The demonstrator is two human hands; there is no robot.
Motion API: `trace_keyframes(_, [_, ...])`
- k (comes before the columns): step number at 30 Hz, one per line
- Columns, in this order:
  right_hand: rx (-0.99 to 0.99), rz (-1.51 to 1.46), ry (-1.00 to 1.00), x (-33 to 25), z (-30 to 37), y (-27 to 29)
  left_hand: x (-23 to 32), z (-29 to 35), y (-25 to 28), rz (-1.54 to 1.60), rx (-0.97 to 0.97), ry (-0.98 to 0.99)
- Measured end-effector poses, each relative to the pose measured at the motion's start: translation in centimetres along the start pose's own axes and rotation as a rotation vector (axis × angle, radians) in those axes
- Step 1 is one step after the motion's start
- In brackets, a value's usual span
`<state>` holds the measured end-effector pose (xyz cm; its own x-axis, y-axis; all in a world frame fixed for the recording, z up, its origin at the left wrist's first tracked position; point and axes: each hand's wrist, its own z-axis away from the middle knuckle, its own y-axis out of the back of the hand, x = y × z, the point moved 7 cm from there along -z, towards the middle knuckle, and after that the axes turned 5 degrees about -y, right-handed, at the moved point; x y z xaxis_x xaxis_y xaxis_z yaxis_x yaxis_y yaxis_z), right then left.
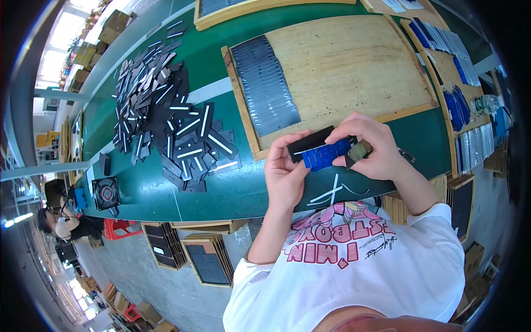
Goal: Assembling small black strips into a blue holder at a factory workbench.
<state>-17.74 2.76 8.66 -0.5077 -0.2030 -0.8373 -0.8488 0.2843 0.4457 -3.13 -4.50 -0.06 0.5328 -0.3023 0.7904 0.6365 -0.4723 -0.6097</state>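
Close to the bench's near edge, both my hands are around a small black flat piece [311, 141] and a row of blue segments [327, 156] just below it. My left hand [285, 178] grips the left end of the black piece, thumb below and fingers behind. On the other side, my right hand [377, 145] pinches a small olive-green block [360, 151] with a dark face, at the right end of the blue segments. Its fingertips also reach the black piece. Whether the black piece and blue segments are joined, I cannot tell. Thin white strips [326, 193] lie below my hands.
Beyond my hands lies a wooden tray [354, 72] with a row of dark wrapped strips [265, 83]. Loose black pieces [149, 91] are heaped on the green bench's left. A small fan [106, 192] stands near its left end. Right of the tray are blue-and-silver packs [474, 145] and a clear bottle [487, 104].
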Motion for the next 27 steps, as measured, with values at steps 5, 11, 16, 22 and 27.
trace_keyframes(5, [0.031,0.103,0.031,-0.13,-0.3,-0.36,-0.52,-0.19,-0.42,-0.021,-0.021,0.022])
trace_keyframes(11, [0.055,0.174,0.072,-0.22,-0.39,-0.45,-0.44,-0.37,-0.38,0.023,-0.037,0.017])
trace_keyframes(16, [0.049,0.209,0.11,-0.42,-0.42,-0.51,-0.58,-0.54,-0.3,0.027,-0.032,0.013])
trace_keyframes(22, [0.047,0.224,0.12,-0.53,-0.4,-0.48,-0.83,-0.52,-0.23,0.022,-0.039,0.019])
trace_keyframes(27, [0.028,0.186,0.123,-0.35,-0.69,-0.51,-1.01,-0.44,-0.54,0.065,-0.042,0.05])
